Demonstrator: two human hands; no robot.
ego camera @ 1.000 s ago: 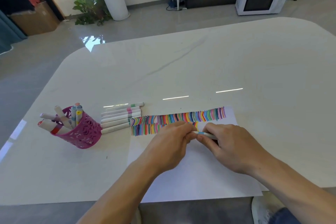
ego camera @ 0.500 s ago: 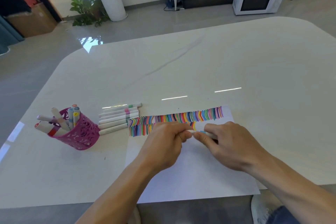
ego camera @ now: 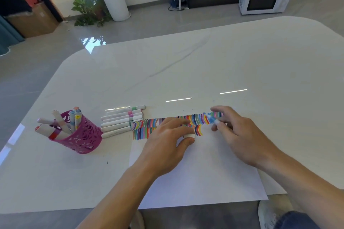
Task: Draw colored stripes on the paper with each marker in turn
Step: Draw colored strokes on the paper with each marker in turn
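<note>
A white sheet of paper (ego camera: 201,171) lies on the table with two rows of colored stripes (ego camera: 199,120) along its far edge. My right hand (ego camera: 240,134) holds an uncapped blue marker (ego camera: 212,120), its tip pointing left over the upper row of stripes. Between thumb and fingers, my left hand (ego camera: 167,139) pinches the white cap (ego camera: 189,135) and rests on the paper just below the stripes. The two hands are apart.
A pink openwork cup (ego camera: 81,135) with several markers stands on the left of the white table (ego camera: 186,65). Several capped markers (ego camera: 122,120) lie side by side between the cup and the paper. The table's near edge runs just below the paper.
The hands were together on the blue marker. Now the cap is off in my left hand, and my right hand has carried the marker right and up toward the upper stripes.
</note>
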